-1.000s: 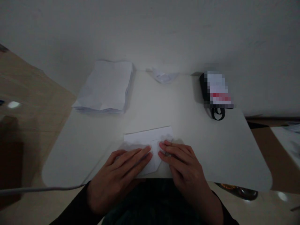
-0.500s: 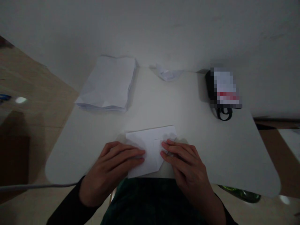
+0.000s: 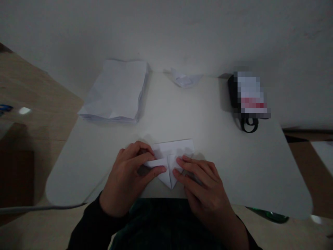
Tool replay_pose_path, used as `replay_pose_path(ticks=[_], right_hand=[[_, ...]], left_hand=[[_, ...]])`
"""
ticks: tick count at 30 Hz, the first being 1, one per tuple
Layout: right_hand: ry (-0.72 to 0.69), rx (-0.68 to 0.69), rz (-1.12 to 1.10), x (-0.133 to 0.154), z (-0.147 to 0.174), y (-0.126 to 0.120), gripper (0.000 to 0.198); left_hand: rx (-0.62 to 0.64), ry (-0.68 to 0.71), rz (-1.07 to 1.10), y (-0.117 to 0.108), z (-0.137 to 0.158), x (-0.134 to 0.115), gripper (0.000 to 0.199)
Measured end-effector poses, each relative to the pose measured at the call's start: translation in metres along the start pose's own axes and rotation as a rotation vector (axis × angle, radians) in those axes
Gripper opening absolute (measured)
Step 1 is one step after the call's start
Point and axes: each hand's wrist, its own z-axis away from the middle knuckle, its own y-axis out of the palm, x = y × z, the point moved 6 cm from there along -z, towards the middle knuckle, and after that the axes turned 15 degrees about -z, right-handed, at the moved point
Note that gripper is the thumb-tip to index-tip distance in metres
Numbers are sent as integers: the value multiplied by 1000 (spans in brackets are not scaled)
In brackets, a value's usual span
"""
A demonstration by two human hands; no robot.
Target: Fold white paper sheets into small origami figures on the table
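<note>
At the middle of the table's (image 3: 187,114) near edge, I hold a folded white sheet (image 3: 170,159), its point turned toward me. My left hand (image 3: 127,177) is clamped on its left flap, thumb and fingers together, seemingly so that the fold lines up with the center; fingertips of my right hand (image 3: 205,184) press the right flap, likely to pin it flat, though whether the thumb pinches from beneath I cannot tell. Farther off, a black pouch (image 3: 247,92) with a strap loop (image 3: 250,132), its top face blurred, sits near the far right corner, and a stack of white paper (image 3: 114,90) near the far left corner. Between them, at the far edge, rests a small folded paper piece (image 3: 184,80). All appear set back to give my hands room: one pouch, one stack, its sheets uncountable, one small piece, one sheet in hand.
</note>
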Motion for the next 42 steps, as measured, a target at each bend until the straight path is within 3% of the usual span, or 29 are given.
replay_pose_path(ticks=[11, 23, 42], right_hand=[[-107, 178, 71, 9, 5, 11, 37], [-68, 158, 36, 7, 3, 10, 31], [-73, 166, 57, 7, 2, 11, 32]], left_hand=[[74, -72, 52, 5, -6, 3, 22], [44, -134, 28, 2, -10, -1, 16], [138, -181, -12, 5, -15, 4, 18]])
